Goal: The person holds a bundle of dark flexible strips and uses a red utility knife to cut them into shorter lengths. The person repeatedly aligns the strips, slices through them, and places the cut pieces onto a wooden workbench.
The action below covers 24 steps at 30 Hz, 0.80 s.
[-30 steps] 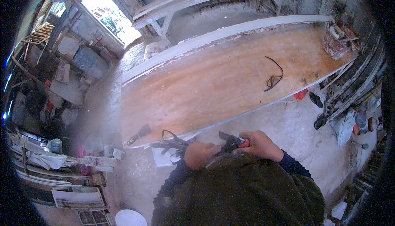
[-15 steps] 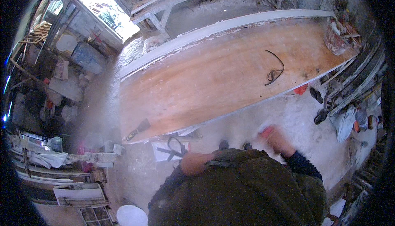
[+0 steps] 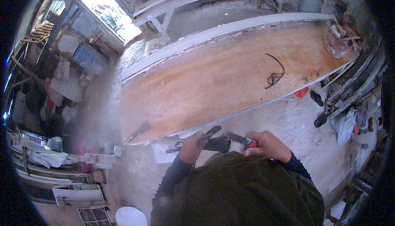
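Observation:
My left hand [image 3: 193,148] is closed around a bundle of black strips [image 3: 218,144], whose ends stick out on both sides of the fist. In my right hand [image 3: 269,144] is a red-handled knife-like tool [image 3: 251,143]; its flat dark blade points left at the strips. Blade and bundle are close together, and I cannot tell whether they touch. Both hands are in front of my body, just off the near edge of the long wooden table [image 3: 197,86]. A thin black cord [image 3: 283,70] lies curled on the tabletop.
A putty knife [image 3: 138,132] lies at the table's near left corner. At its right end stands a stained bucket [image 3: 335,45] with tools. Black slippers [image 3: 317,98] and a red scrap [image 3: 301,92] are on the floor. A white bucket [image 3: 131,216] stands at lower left.
My right hand has come in leftward and up with the red-handled tool, toward the left hand. The left hand has turned and lifted, bringing the black strips across to the right.

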Tool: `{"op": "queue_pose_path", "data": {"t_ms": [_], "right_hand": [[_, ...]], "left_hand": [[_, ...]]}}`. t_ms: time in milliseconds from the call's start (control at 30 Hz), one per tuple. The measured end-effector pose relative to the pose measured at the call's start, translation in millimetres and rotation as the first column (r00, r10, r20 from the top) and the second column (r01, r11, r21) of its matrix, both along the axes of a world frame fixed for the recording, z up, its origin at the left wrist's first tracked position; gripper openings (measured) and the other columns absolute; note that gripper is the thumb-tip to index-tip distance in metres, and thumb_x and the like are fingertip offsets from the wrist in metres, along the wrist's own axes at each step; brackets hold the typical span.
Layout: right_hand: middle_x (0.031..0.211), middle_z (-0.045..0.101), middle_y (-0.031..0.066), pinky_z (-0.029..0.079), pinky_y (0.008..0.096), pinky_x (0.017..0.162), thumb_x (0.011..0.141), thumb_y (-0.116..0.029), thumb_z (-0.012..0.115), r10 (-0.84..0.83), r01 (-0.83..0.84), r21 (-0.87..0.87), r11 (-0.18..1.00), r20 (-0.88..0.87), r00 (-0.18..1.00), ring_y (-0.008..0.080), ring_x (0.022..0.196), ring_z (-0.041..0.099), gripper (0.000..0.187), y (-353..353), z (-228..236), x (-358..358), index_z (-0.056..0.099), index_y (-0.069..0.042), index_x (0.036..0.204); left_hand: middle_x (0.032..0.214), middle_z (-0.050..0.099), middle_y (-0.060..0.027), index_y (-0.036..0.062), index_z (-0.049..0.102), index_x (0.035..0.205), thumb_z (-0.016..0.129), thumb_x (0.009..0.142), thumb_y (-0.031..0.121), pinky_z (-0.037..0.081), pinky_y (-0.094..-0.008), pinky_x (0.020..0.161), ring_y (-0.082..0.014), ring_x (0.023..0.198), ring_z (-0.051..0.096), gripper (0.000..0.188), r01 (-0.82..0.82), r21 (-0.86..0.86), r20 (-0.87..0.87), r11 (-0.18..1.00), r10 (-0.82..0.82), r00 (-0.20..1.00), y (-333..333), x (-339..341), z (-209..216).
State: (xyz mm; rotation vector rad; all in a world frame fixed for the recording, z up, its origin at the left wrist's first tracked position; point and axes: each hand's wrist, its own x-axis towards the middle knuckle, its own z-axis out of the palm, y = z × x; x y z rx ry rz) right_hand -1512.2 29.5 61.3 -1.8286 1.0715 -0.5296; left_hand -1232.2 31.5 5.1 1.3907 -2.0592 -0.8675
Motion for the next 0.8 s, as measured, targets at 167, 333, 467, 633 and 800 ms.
{"op": "queue_pose_path", "data": {"t_ms": [167,333,467,633,800], "right_hand": [[0.062,0.057,0.0147,0.042,0.0369,0.051,0.072,-0.041,0.062,0.106,-0.114,-0.045,0.993,-0.152,0.983,0.0333,0.061,0.057,0.039,3,-3,13,0.049,-0.005,0.079],[0.063,0.057,0.0152,0.042,0.0371,0.051,0.074,-0.04,0.061,0.084,-0.091,-0.029,0.995,-0.184,0.979,0.0341,0.061,0.057,0.039,-1,0,15,0.049,-0.003,0.077],[0.063,0.057,0.0155,0.042,0.0365,0.051,0.074,-0.038,0.061,0.066,-0.072,-0.026,0.997,-0.175,0.982,0.0338,0.061,0.057,0.038,-2,0,13,0.049,-0.003,0.077],[0.063,0.058,0.015,0.042,0.0363,0.052,0.075,-0.039,0.061,0.046,-0.051,-0.021,0.998,-0.198,0.979,0.0335,0.061,0.057,0.038,-4,-2,15,0.05,-0.002,0.076],[0.064,0.057,0.0152,0.043,0.0359,0.053,0.076,-0.039,0.059,0.011,-0.013,-0.009,1.0,-0.23,0.973,0.0328,0.063,0.058,0.038,-4,-5,15,0.05,-0.002,0.075]], "left_hand": [[0.077,0.057,-0.0204,0.0053,0.053,0.098,0.049,0.081,0.014,0.043,-0.0397,0.061,-0.0375,0.073,0.056,0.02,-0.009,0.099,-0.217,0.995,0.03,0.976,-5,-10,-14],[0.077,0.057,-0.0202,0.0062,0.052,0.095,0.049,0.082,0.018,0.043,-0.041,0.059,-0.0372,0.072,0.056,0.018,-0.095,0.145,-0.247,0.985,0.129,0.96,-7,-9,-46],[0.072,0.057,-0.0182,0.0082,0.052,0.091,0.049,0.082,0.022,0.043,-0.043,0.055,-0.0365,0.068,0.056,0.017,-0.173,0.023,0.037,0.985,0.172,0.984,-10,-12,-26],[0.066,0.056,-0.0152,0.0116,0.053,0.089,0.049,0.081,0.022,0.042,-0.0426,0.051,-0.0344,0.061,0.056,0.014,-0.162,-0.168,0.27,0.972,0.203,0.941,-6,-31,34],[0.066,0.056,-0.0142,0.0115,0.052,0.09,0.052,0.078,0.019,0.042,-0.0419,0.05,-0.0335,0.059,0.055,0.014,-0.222,-0.162,0.303,0.961,0.263,0.916,-5,-35,36]]}}
